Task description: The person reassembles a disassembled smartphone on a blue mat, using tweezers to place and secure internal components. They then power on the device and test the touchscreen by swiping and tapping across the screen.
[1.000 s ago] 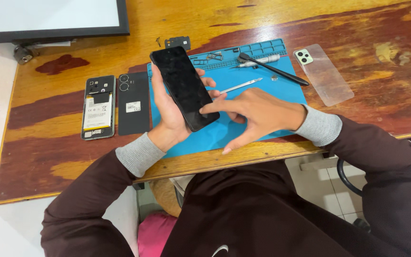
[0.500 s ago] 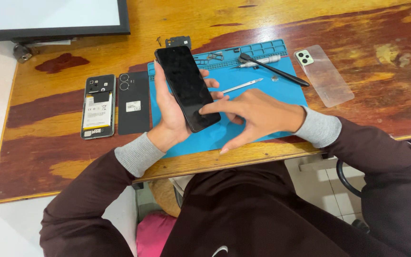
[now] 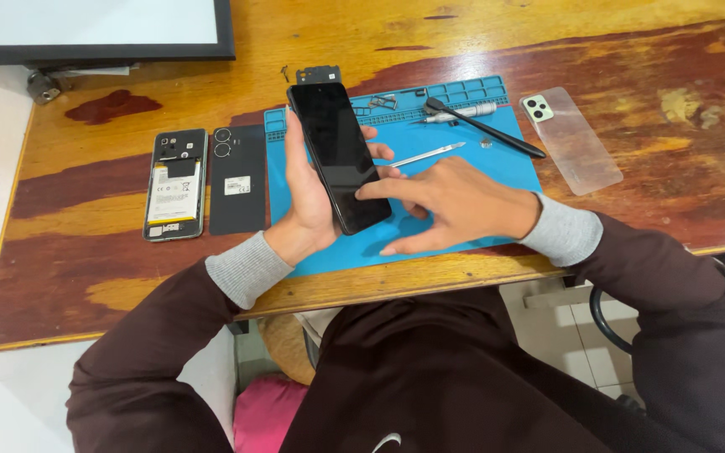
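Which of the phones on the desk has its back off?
The leftmost phone, lying flat with its battery showing. Its black back cover lies beside it; the phone in the left hand shows only dark glass.

The black smartphone (image 3: pixel 339 155) hides the left hand's (image 3: pixel 312 197) palm and part of the blue repair mat (image 3: pixel 463 180), the small parts in the mat's tray slots (image 3: pixel 382 101) are too tiny to identify, and the framed panel (image 3: pixel 94 29) at the desk's far left corner is cut off by the top edge.

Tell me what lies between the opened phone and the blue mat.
In the head view, a black back cover lies between the opened phone and the blue mat, flat on the wooden table.
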`<state>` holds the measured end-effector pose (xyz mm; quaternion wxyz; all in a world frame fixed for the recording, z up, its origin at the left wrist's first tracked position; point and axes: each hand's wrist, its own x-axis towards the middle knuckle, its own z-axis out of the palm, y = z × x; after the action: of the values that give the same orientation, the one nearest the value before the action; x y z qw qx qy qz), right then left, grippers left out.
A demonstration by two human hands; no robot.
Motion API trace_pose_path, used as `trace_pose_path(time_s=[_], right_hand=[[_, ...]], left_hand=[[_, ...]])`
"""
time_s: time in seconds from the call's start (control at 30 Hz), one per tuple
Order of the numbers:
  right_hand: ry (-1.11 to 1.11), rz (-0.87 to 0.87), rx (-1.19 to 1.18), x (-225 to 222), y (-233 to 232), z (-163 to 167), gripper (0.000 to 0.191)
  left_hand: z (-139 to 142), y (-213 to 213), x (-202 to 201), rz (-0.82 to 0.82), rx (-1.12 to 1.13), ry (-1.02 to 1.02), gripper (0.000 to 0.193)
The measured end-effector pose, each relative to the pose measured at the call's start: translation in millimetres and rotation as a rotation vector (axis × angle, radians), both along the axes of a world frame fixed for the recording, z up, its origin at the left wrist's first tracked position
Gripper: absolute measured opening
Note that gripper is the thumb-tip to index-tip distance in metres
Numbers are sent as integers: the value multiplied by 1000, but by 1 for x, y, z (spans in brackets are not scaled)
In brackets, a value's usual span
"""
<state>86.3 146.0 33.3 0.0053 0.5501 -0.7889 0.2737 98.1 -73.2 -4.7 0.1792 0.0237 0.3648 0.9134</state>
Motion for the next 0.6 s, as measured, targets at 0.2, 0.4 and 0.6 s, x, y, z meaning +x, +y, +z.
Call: trace_pose_path(time_s=[0.2, 0.4, 0.6], right_hand=[[-50, 13, 25, 0, -2, 0, 64], [-82, 117, -56, 3, -4, -1, 68], [-47, 96, -74, 5, -5, -2, 65]], left_hand=[[-4, 0, -2, -7, 5, -24, 99], [-8, 0, -2, -48, 5, -17, 99], [-10, 2, -3, -25, -9, -74, 99]])
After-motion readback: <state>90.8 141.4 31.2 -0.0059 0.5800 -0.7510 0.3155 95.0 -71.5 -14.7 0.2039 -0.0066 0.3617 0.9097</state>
